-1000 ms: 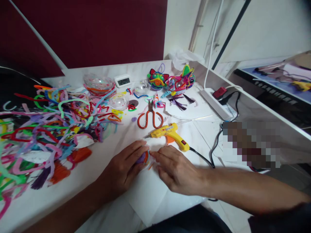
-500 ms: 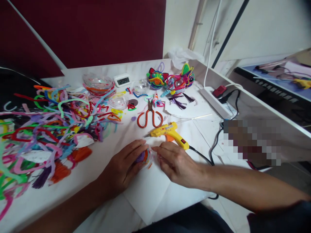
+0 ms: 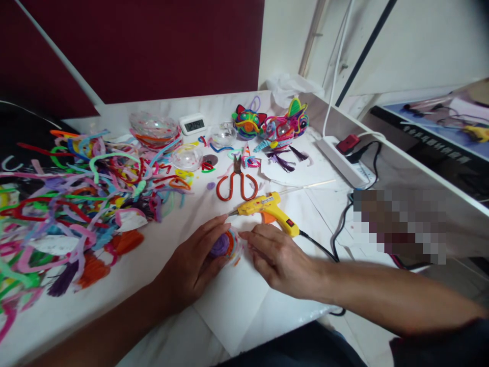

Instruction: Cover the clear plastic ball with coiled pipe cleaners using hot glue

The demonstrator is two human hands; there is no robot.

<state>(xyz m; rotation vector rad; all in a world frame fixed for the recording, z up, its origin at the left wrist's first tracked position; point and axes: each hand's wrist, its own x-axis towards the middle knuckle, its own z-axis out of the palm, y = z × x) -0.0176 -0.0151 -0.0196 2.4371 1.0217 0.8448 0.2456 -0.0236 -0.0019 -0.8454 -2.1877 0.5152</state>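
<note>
My left hand (image 3: 193, 255) is curled around a small round piece (image 3: 219, 246) wound with purple and orange pipe cleaner, its rim clear or pale. On the other side of that piece, my right hand (image 3: 280, 255) has its thumb and forefinger pinched at the rim. What lies between those fingertips is too small to make out. Just beyond both hands rests a yellow hot glue gun (image 3: 263, 204), nozzle pointing left. Behind it lie scissors (image 3: 237, 176) with orange-red handles. A sheet of white paper (image 3: 233, 308) is under my hands.
A large heap of coloured pipe cleaners (image 3: 95, 204) spreads over the left side. Clear plastic half-shells (image 3: 187, 159), a digital timer (image 3: 192, 124) and finished-looking animal ornaments (image 3: 248, 122) stand at the back. A white power strip (image 3: 342, 163) with cords runs along the right wall.
The fingers of my left hand have lifted and spread slightly, so more of the purple coil shows. My right hand stays pinched at the rim. The view has shifted a little.
</note>
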